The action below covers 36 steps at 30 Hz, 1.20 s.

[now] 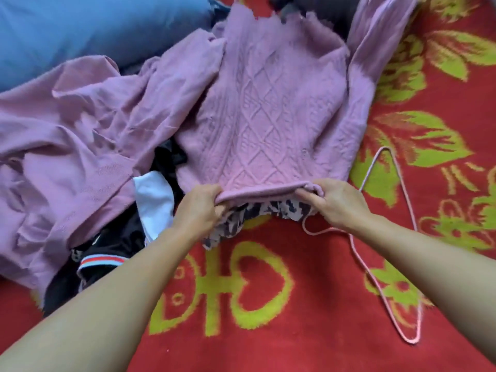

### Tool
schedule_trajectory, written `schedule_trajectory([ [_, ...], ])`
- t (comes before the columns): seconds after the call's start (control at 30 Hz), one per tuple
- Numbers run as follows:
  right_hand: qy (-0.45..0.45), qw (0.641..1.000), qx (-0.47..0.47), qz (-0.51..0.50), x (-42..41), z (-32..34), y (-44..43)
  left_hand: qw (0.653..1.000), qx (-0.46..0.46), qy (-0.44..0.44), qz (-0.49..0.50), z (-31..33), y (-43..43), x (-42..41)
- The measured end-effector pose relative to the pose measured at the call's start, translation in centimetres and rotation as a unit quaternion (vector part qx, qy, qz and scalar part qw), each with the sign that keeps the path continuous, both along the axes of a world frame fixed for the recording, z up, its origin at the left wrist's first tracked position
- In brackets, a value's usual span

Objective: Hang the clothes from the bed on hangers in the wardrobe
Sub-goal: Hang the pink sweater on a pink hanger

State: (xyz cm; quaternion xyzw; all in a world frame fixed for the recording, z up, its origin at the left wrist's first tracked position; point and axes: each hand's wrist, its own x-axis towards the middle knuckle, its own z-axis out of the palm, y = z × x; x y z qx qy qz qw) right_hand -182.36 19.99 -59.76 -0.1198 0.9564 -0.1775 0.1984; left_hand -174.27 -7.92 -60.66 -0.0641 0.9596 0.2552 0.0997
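Observation:
A pink cable-knit sweater (pixel 271 111) lies flat on the red bedspread (pixel 308 304), its hem toward me. My left hand (pixel 200 208) grips the left end of the hem. My right hand (pixel 338 202) pinches the right end of the same hem. A pink wire hanger (pixel 386 299) lies on the bedspread to the right, its hook curling under my right wrist. A leopard-print garment (pixel 241 218) pokes out from under the sweater's hem, between my hands.
A crumpled mauve garment (pixel 67 135) spreads over the left side. Black clothing with a striped cuff (pixel 107 253) and a white piece (pixel 155 202) sit beside my left forearm. A blue pillow (pixel 80 30) lies at the top left.

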Motion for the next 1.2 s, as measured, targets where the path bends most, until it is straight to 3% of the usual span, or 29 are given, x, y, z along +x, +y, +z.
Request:
schedule_trajectory([
  [0.23,0.083,0.995,-0.043,0.041,3.9,9.5,2.3,0.997,0.042,0.057,0.011,11.0,0.9,4.7],
  [0.5,0.130,0.986,-0.106,0.007,7.8,26.2,3.4,0.988,0.003,0.154,-0.004,26.0,0.8,9.4],
  [0.67,0.186,0.965,-0.180,-0.048,10.8,37.7,2.8,0.968,-0.004,0.250,0.010,37.1,0.3,12.7],
  [0.87,0.256,0.936,-0.238,-0.029,16.6,50.4,1.8,0.937,0.037,0.347,0.031,50.0,-1.0,18.0],
  [1.07,0.258,0.916,-0.307,-0.014,21.0,59.6,1.5,0.899,0.060,0.432,0.035,58.9,-1.7,21.7],
  [1.2,0.194,0.928,-0.317,0.001,22.6,61.0,1.0,0.905,0.076,0.418,0.029,59.3,-2.2,22.6],
])
